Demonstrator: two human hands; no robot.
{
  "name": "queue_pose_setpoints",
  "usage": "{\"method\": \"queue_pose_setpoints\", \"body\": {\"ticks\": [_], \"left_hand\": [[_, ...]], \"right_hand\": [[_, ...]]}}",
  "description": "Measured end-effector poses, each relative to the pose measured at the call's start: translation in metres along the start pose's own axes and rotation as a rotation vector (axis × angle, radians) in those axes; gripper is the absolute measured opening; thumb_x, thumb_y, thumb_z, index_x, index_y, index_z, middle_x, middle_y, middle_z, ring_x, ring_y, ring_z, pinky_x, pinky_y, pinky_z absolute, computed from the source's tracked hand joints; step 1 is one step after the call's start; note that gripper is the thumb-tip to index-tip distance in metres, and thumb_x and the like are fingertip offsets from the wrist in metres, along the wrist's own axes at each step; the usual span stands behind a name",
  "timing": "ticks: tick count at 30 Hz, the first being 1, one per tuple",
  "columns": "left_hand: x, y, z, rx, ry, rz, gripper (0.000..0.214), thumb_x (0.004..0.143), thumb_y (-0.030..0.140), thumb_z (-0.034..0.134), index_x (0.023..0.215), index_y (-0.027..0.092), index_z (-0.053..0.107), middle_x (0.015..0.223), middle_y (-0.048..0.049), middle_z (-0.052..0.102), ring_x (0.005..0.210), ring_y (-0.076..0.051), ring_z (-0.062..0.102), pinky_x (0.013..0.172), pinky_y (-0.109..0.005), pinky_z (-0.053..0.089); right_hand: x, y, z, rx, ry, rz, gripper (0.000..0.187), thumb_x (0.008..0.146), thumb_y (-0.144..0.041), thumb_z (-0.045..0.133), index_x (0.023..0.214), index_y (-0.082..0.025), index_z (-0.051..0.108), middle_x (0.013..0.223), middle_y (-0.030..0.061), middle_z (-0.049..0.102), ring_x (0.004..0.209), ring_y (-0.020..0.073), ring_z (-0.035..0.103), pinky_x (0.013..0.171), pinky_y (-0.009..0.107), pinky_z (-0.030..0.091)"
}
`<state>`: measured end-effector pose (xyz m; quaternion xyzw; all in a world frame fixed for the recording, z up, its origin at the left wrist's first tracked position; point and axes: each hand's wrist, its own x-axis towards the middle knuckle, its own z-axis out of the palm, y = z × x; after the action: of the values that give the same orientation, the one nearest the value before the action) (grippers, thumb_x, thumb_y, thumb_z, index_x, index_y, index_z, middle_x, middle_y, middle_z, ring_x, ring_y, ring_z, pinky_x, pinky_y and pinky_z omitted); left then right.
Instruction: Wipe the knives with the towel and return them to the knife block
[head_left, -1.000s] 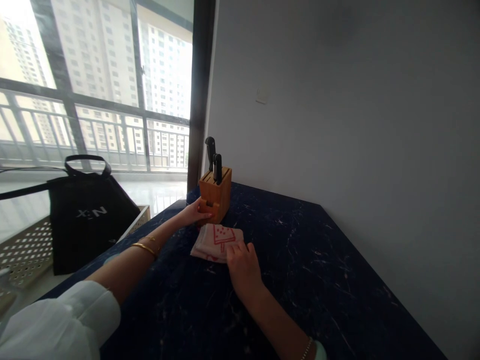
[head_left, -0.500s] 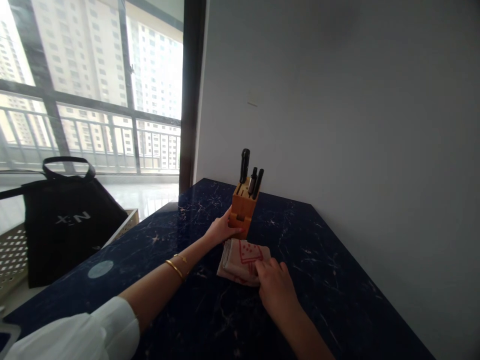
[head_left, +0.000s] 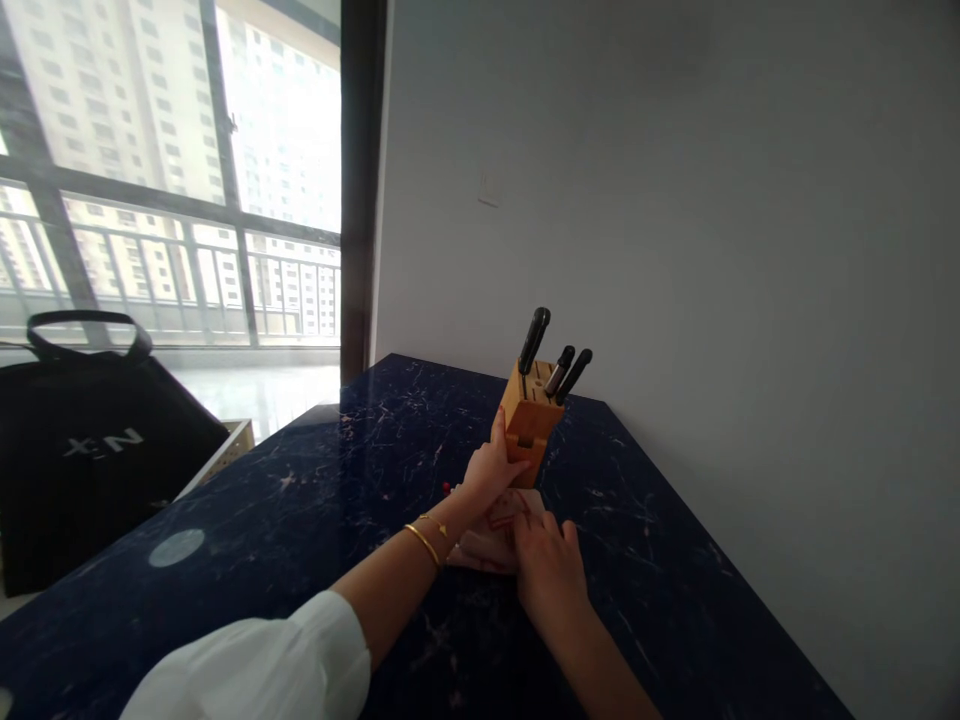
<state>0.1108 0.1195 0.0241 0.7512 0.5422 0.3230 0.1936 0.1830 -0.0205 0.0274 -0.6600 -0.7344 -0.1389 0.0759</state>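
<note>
A wooden knife block [head_left: 529,412] stands on the dark blue marbled table, its top leaning a little to the right. Several black-handled tools stick up from it, among them a tall knife [head_left: 535,340] and a shorter one [head_left: 574,376] on the right. My left hand [head_left: 493,470] grips the block low down, thumb across its front and a finger along its left side. Just in front of it lies a folded pink-and-red towel [head_left: 484,552], partly covered by my left wrist. My right hand [head_left: 551,560] has its curled fingers closed on the towel's right side.
The marbled table [head_left: 360,450] meets a grey wall [head_left: 675,250] behind and to the right. A black bag [head_left: 97,450] rests in a pale crate [head_left: 225,455] off the table's left edge. A white round spot [head_left: 176,548] shows on the tabletop.
My left hand and the knife block have moved to the right, and the block now tilts more that way. My right hand stays on the towel. The view has swung slightly right.
</note>
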Motion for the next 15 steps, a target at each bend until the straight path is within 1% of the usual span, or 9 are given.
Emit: {"method": "queue_pose_setpoints", "body": {"ticks": [4, 8, 11, 15], "left_hand": [[0.001, 0.008, 0.005, 0.018, 0.002, 0.001, 0.099, 0.071, 0.049, 0.059, 0.139, 0.017, -0.006, 0.095, -0.0125, 0.065, 0.087, -0.027, 0.062, 0.070, -0.031, 0.042], [0.003, 0.010, 0.008, 0.020, 0.001, 0.002, 0.099, 0.071, 0.049, 0.060, 0.139, 0.017, -0.005, 0.097, -0.0131, 0.064, 0.090, -0.028, 0.061, 0.072, -0.032, 0.041], [0.006, 0.013, 0.010, 0.012, -0.005, -0.004, 0.098, 0.071, 0.048, 0.060, 0.139, 0.019, -0.005, 0.099, -0.0120, 0.064, 0.091, -0.026, 0.061, 0.073, -0.031, 0.041], [0.009, 0.015, 0.012, 0.002, -0.008, -0.005, 0.098, 0.070, 0.047, 0.062, 0.139, 0.019, -0.003, 0.096, -0.0107, 0.065, 0.089, -0.026, 0.062, 0.071, -0.030, 0.042]], "right_hand": [[0.001, 0.005, -0.003, -0.028, 0.010, 0.042, 0.037, 0.074, -0.004, 0.040, 0.105, -0.015, 0.057, 0.091, 0.0105, 0.063, 0.088, 0.0255, 0.052, 0.072, 0.038, 0.029], [0.003, 0.018, -0.003, -0.087, 0.002, 0.108, 0.035, 0.076, -0.002, 0.037, 0.102, -0.014, 0.058, 0.090, 0.0121, 0.063, 0.088, 0.0258, 0.052, 0.072, 0.038, 0.028], [0.005, 0.026, 0.002, -0.088, 0.026, 0.089, 0.034, 0.078, -0.003, 0.036, 0.101, -0.016, 0.057, 0.094, 0.0111, 0.062, 0.090, 0.0253, 0.050, 0.071, 0.037, 0.028], [0.006, 0.029, 0.008, -0.075, 0.037, 0.080, 0.034, 0.079, -0.004, 0.035, 0.099, -0.018, 0.057, 0.094, 0.0099, 0.061, 0.089, 0.0243, 0.049, 0.070, 0.036, 0.027]]}}
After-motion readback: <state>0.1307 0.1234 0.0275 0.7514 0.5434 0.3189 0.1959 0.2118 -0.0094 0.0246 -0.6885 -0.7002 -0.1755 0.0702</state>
